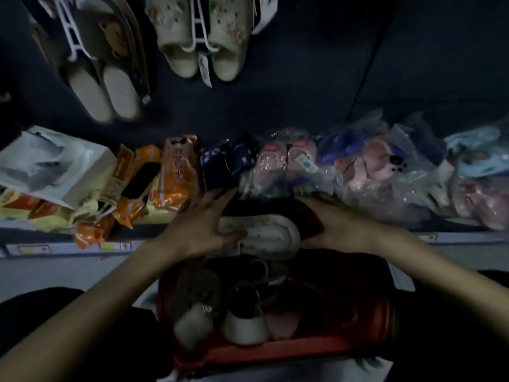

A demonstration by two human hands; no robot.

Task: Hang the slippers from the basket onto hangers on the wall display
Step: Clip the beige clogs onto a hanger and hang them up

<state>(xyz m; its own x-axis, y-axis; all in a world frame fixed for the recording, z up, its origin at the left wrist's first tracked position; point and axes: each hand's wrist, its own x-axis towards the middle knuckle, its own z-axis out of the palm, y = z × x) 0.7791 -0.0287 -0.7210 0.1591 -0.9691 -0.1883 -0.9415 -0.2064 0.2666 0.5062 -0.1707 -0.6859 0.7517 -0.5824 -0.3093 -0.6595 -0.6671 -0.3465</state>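
A red basket [275, 351] sits low in the middle, filled with several slippers. A white slipper [271, 232] lies sole-up across its far end. My left hand [198, 227] rests on the slipper's left end with fingers spread and thumb on the sole. My right hand [338, 224] touches its right end, fingers stretched toward the shelf. On the dark wall above, a beige slipper pair [107, 89] hangs on a white hanger [74, 37], and a cream pair with charms [201, 45] hangs on another white hanger [199, 28].
A shelf [55, 248] runs behind the basket. It carries a white box [63, 172], orange and yellow packets [165, 183], dark blue items [223, 166] and clear bags of pink slippers [366, 172]. Bare dark wall [358, 51] lies to the right of the hung pairs.
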